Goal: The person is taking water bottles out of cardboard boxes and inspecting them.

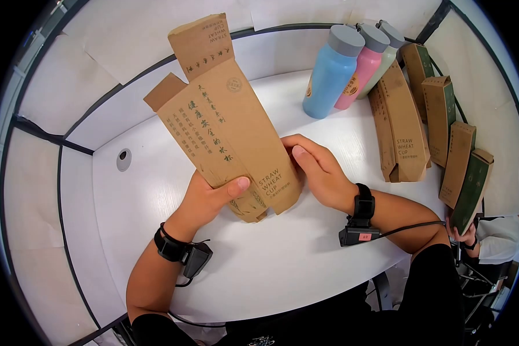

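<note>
A brown cardboard cup box (222, 138), printed with STRAW WHEAT CUP and green characters, is tilted above the white table. Its top flaps stand open at the upper left, and its lower end looks partly folded; the inside is hidden. My left hand (210, 199) grips the lower left of the box, thumb across the printed face and fingers behind. On the right edge, my right hand (320, 170) is curled against the cardboard with its fingertips partly hidden by it.
Blue (331, 75), pink (364, 69) and pale green bottles (386, 57) with grey lids stand at the back right. Several boxes follow, including a large brown box (401, 127) and a green box (472, 187) touched by another person's hand (467, 235). A cable hole (124, 160) is at left.
</note>
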The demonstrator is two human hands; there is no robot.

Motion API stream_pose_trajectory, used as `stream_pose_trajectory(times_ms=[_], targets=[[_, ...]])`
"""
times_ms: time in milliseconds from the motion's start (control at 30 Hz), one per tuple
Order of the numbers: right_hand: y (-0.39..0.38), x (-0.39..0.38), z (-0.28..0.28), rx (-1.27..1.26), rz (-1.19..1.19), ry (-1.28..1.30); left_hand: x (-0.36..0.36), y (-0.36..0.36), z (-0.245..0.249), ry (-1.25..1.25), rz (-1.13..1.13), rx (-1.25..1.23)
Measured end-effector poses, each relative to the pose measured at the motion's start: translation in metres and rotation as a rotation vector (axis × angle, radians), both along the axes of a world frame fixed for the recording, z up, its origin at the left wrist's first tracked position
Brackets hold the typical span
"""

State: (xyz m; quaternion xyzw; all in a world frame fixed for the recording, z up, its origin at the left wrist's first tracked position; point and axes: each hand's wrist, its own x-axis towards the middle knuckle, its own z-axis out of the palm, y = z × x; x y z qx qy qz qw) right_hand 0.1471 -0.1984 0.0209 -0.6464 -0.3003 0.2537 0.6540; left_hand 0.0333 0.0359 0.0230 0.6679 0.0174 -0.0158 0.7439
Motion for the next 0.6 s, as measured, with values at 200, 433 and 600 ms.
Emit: stream_pose_trajectory(times_ms=[200,433,600], targets=[[-0.008,0.007,-0.006,-0.076,0.074,-0.038,0.000,-0.001,0.001,-0.007,0.005,0.006],[-0.003,0.003,-0.002,0.021,0.070,-0.045,-0.001,0.002,-0.002,0.011,0.018,0.021],[-0.008,0.007,0.001,0.037,0.221,-0.159,-0.001,0.000,-0.003,-0.022,0.039,-0.002]])
